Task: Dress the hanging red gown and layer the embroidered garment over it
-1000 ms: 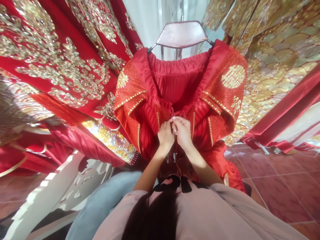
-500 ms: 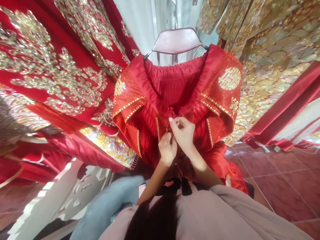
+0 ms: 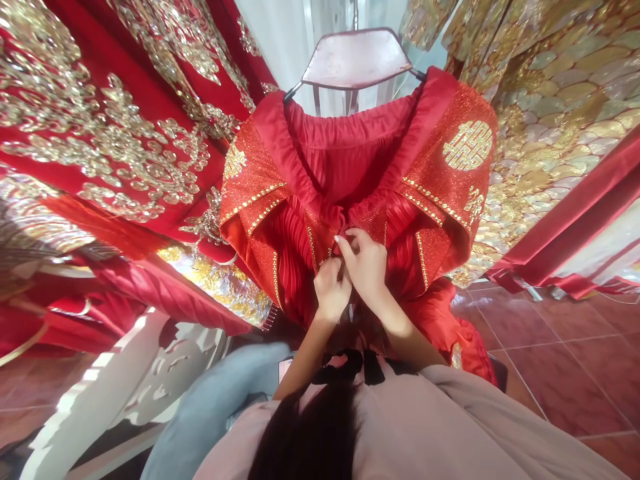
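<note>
A red garment [image 3: 345,163] with a gathered neckline, gold bead trim and round gold emblems hangs from a hanger [image 3: 357,60] in front of me. At its front, just below the neckline, my two hands are close together. My left hand [image 3: 332,288] is closed, its curled fingers gripping the garment's front. Slightly higher and to the right, my right hand [image 3: 366,263] pinches the front near a small red ruffle or loop. The detail between my fingertips is hidden. Pleated red fabric shows to both sides of my hands.
Red cloth with gold sequins [image 3: 145,147] hangs at left, and a gold scale-patterned garment [image 3: 560,127] at right. A white carved chair back [image 3: 145,380] stands at lower left beside my leg [image 3: 215,400]. Reddish floor tiles [image 3: 560,360] lie at right.
The garment's top and the hanger sit higher and look larger in view. My hands stay at the garment's front, shifted slightly, with the fingers of my right hand a little differently bent.
</note>
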Motion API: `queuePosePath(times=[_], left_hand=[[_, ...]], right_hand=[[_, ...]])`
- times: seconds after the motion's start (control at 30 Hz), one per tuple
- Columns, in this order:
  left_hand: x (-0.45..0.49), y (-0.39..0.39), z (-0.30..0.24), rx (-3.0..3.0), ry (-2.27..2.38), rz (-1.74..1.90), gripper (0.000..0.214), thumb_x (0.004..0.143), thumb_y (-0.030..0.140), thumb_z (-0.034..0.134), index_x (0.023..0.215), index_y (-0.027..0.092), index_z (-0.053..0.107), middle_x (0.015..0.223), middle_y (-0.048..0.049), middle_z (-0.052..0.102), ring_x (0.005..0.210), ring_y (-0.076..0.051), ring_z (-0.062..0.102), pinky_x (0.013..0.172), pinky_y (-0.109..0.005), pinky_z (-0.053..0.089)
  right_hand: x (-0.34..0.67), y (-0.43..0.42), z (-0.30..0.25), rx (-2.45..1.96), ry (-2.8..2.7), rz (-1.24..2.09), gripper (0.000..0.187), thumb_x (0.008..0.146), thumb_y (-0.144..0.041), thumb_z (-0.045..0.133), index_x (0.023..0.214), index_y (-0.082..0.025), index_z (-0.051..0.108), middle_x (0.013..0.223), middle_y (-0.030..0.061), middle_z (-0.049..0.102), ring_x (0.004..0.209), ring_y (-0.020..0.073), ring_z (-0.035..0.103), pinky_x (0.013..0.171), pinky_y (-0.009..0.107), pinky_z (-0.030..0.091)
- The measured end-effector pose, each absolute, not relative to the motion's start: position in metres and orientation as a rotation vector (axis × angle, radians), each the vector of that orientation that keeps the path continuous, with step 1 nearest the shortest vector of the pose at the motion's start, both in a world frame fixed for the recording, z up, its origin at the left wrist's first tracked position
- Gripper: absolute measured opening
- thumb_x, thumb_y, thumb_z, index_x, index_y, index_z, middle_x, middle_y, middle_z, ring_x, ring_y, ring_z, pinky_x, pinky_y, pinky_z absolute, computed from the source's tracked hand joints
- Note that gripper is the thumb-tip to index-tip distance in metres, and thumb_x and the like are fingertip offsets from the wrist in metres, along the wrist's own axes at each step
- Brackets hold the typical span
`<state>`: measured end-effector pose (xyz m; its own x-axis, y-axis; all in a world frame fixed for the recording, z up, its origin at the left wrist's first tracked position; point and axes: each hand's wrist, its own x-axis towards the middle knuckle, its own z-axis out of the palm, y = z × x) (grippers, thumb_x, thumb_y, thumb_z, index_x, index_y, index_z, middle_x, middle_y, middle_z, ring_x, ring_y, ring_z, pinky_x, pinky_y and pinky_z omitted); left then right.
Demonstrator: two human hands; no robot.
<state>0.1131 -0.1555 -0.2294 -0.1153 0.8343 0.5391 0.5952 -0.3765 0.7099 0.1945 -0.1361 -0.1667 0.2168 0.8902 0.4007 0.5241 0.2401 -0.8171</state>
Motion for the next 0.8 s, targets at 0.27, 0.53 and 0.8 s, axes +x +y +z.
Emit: queuePosePath(times=[0.27,0.53,0.8], left_hand=[[0.104,-0.15,-0.227,1.917,1.645,1.533,0.021,0.086,0.024,0.048,0.066,0.018,0.049,0.06,0.0018,0.048,0.056,-0.011,0.045,0.056,-0.023,0.036],[0.102,-0.143,-0.221,1.569,1.578,1.686,0.023,0.086,0.038,0.054,0.076,0.017,0.056,0.064,0.002,0.053,0.055,-0.01,0.048,0.055,-0.021,0.039],[0.124,-0.151,-0.209,1.234,0.829,1.523,0.06,0.093,0.058,0.02,0.11,0.018,0.063,0.112,-0.0105,0.063,0.107,-0.022,0.058,0.094,-0.039,0.046]], right_hand=[[0.208,-0.148,-0.167,-1.445,-1.578,0.524,0.006,0.076,-0.02,0.056,0.072,-0.018,0.06,0.055,-0.0026,0.05,0.05,0.0092,0.044,0.057,0.022,0.032],[0.229,-0.181,-0.165,-1.174,-1.718,0.979,0.009,0.072,-0.018,0.052,0.063,-0.016,0.052,0.05,-0.0053,0.044,0.047,0.0057,0.039,0.05,0.018,0.031],[0.219,-0.178,-0.169,-0.907,-1.677,1.331,0.013,0.077,-0.028,0.051,0.071,-0.016,0.048,0.057,-0.0023,0.05,0.051,0.0082,0.044,0.051,0.02,0.033]])
